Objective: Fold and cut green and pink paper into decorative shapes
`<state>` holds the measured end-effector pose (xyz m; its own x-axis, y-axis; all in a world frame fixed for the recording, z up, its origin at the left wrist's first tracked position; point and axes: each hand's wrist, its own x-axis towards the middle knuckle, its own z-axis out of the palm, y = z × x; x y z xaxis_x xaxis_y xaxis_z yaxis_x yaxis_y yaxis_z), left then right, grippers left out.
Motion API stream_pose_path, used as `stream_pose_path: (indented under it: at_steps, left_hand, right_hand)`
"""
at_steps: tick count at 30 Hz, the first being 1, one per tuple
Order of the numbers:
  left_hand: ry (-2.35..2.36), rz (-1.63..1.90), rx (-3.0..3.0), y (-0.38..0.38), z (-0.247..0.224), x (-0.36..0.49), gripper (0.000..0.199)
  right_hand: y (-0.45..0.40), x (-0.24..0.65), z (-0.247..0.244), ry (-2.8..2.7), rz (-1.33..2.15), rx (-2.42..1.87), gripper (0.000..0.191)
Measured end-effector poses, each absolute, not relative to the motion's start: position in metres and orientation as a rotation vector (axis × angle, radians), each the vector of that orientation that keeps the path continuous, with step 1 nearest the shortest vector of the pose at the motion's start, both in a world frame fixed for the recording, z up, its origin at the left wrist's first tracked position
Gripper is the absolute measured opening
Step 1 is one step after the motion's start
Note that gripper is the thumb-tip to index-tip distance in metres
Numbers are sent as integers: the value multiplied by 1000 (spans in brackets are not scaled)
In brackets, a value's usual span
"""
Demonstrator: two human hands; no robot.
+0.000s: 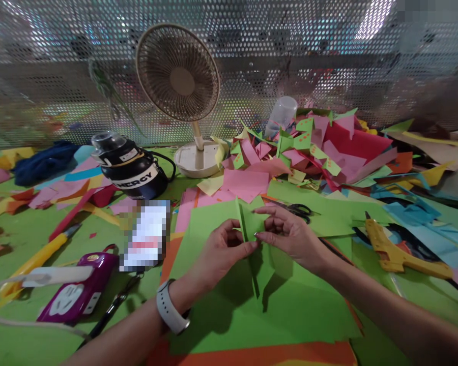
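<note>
Head view. The folded green paper (252, 223) stands on edge between the two hands, above larger green sheets (309, 310) that overlie an orange sheet (309, 352) on the counter (25, 239). The left hand (222, 251) has a narrow grip, thumb and fingers closed on the paper's near left edge; the right hand (290, 234) also has a narrow grip, thumb and forefinger holding the opposite side.

Hazards, as judged: uneven pressure from the two grips could skew the fold or crease the thin panel. Because the piece matches the sheets beneath (green upon green), an edge could easily be misjudged. A draught, should the fan (182, 81) be running, could shift the heap of loose scraps (248, 183); whether it runs cannot be told. A sweep of the right arm to the side could knock the glue gun (389, 249).

Obscured parts: the fingers cover the middle of the fold, so its inner layers are not discernible. The scissors (303, 206) lie partly behind the right hand, blades indistinct. A phone-like object (147, 236) is pixelated, both forearms leave the frame, and shapes beyond the perforated screen (252, 46) are blurred.
</note>
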<state>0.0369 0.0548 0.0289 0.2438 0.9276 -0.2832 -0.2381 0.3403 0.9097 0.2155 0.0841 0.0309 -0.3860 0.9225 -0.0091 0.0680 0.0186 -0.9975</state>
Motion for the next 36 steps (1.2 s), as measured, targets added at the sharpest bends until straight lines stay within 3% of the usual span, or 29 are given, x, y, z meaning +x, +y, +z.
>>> stream_pose_path:
  at_steps: [4,20,25,36]
  left_hand:
    - [1031,1001,899,54,22,37,44]
    - [1117,981,850,55,24,37,54]
    - [1124,944,821,54,27,36,57]
    - [1136,960,855,55,23,36,56]
  right_hand:
    - [83,215,35,-1575,1440,-1052,57]
    - [86,220,41,-1624,1447,-1200,22]
    - [85,220,37,-1681,1636,-1181,23]
    - [85,218,32,-1571,1676,-1149,28]
